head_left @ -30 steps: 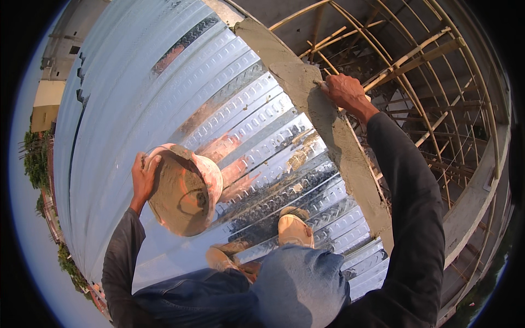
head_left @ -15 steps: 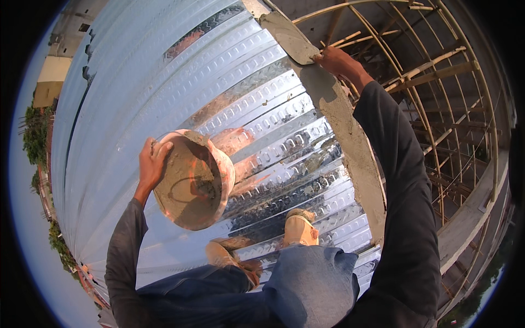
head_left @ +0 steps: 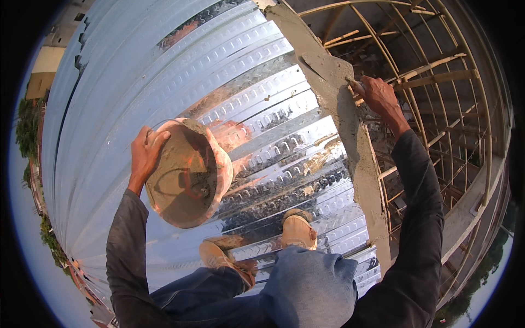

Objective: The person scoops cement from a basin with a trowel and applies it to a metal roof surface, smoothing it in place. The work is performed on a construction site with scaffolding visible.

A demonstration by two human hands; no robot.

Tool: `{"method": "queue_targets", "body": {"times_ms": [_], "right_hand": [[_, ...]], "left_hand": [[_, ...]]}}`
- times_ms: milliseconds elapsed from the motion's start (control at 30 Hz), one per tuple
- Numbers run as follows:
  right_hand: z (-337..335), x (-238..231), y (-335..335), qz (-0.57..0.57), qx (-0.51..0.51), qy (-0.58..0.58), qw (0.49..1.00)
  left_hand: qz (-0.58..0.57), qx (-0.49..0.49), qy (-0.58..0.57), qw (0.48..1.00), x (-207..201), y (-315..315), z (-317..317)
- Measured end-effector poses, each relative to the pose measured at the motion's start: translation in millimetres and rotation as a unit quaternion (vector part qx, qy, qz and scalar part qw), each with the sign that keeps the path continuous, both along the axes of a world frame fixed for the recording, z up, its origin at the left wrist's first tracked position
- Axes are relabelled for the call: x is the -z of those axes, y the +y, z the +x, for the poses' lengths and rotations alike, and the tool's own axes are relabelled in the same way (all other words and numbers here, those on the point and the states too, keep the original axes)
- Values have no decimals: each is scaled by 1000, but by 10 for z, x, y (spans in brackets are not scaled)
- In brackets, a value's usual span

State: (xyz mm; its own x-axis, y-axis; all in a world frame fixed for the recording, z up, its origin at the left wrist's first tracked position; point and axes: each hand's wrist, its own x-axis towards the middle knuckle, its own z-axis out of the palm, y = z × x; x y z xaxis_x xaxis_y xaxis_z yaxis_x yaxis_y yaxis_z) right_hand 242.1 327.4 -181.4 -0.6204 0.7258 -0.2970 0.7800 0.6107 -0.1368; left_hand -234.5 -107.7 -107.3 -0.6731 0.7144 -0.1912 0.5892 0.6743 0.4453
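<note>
My left hand (head_left: 146, 153) grips the rim of an orange bucket (head_left: 223, 164). The bucket tilts over the metal sheeting, and wet grey mortar (head_left: 183, 183) coats its inside. Out to the right, the fingers of my right hand (head_left: 380, 99) close round the handle of a trowel (head_left: 331, 68). Its flat blade is smeared with mortar and lies on or just over a long mortar strip (head_left: 363, 169) along the sheeting's right edge. Whether the blade presses on the strip, I cannot tell.
Shiny ribbed metal sheeting (head_left: 219, 71) spreads under me, with mortar splashes near my shoes (head_left: 299, 232). Beyond its right edge is a drop with a lattice of bamboo poles (head_left: 432, 68) and a concrete ledge (head_left: 470, 218). Trees (head_left: 27, 128) stand far left.
My right hand and the trowel have moved right and a little nearer along the mortar strip. My left hand keeps its hold on the bucket, which has shifted slightly left in the picture.
</note>
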Motion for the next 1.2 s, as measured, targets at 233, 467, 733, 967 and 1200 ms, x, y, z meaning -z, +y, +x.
{"method": "queue_targets", "body": {"times_ms": [233,467,733,967,1200], "right_hand": [[-871,230,883,-111,41,196,973],[-81,-188,124,-199,56,62,976],[1319,-242,-1033,-249,41,0,968],[1584,-154,-1393,-196,124,63,971],[2092,87,-1857,-137,68,51,987]], "left_hand": [[54,0,6,999,-13,-16,166],[67,-24,11,997,-192,-129,303],[99,-7,44,994,-231,-244,411],[95,-11,41,995,-132,-304,404],[46,39,33,998,-135,-308,330]]}}
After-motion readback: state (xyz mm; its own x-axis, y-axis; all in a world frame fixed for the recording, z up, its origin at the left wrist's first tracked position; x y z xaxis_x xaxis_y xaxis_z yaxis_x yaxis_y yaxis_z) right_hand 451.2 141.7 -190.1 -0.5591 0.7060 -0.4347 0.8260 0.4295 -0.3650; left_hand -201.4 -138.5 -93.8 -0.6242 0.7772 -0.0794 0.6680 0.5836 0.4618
